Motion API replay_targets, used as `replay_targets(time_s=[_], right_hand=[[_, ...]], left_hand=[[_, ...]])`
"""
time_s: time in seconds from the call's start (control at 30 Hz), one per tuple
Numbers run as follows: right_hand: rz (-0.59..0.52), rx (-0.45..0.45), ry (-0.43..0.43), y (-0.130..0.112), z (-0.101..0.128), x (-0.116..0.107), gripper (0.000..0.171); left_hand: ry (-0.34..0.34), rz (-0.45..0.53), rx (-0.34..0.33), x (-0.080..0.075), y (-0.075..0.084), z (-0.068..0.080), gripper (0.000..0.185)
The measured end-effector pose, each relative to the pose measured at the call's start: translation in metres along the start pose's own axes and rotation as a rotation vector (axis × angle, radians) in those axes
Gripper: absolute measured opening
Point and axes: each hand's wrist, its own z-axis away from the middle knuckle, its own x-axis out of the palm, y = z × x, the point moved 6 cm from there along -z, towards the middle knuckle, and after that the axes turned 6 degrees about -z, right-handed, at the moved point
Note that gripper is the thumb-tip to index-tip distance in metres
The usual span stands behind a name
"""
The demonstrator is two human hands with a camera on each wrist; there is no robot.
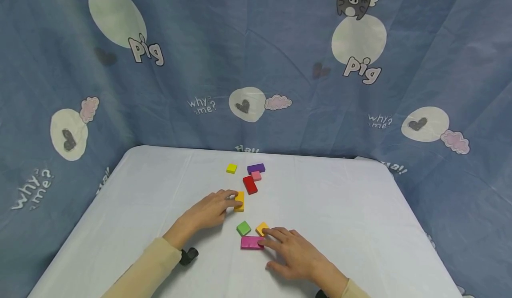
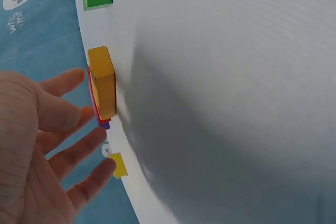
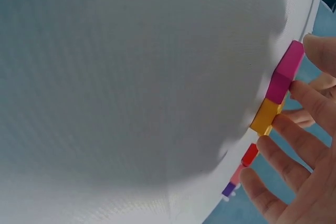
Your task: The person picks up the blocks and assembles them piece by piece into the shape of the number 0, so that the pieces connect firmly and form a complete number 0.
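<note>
Orange and oblong, one block [image 1: 239, 200] lies mid-table with the left hand [image 1: 208, 211] beside it, its straight fingers touching the block's left edge, nothing clamped in that grip. Nearer, the right hand [image 1: 294, 252] lies flat, relaxed fingertips touching a magenta block [image 1: 251, 242] and a small orange block [image 1: 262, 228], just right of a green block [image 1: 243, 228]. Farther off on the white table [image 1: 352, 209] lie red [image 1: 250, 184], pink [image 1: 256, 176], purple [image 1: 256, 168] and yellow [image 1: 231, 168] blocks.

Magenta block [image 1: 252, 242] — white tablecloth [image 1: 340, 209]
</note>
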Motion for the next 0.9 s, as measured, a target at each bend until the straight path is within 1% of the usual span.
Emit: replay_targets(time_s=[0.2, 0.4, 0.57, 0.9], right_hand=[[0.004, -0.008, 0.008, -0.001, 0.001, 0.000, 0.055], [0.014, 0.000, 0.006, 0.000, 0.001, 0.000, 0.056], [0.009, -0.003, 0.004, 0.000, 0.002, 0.000, 0.056], [0.005, -0.004, 0.003, 0.001, 0.000, 0.001, 0.056]], left_hand=[[-0.014, -0.006, -0.007, 0.002, 0.001, 0.001, 0.039], [-0.007, 0.008, 0.011, -0.002, 0.006, 0.004, 0.041], [-0.019, 0.030, 0.009, -0.004, 0.011, 0.007, 0.040], [-0.022, 0.016, 0.019, -0.002, 0.016, 0.011, 0.036]])
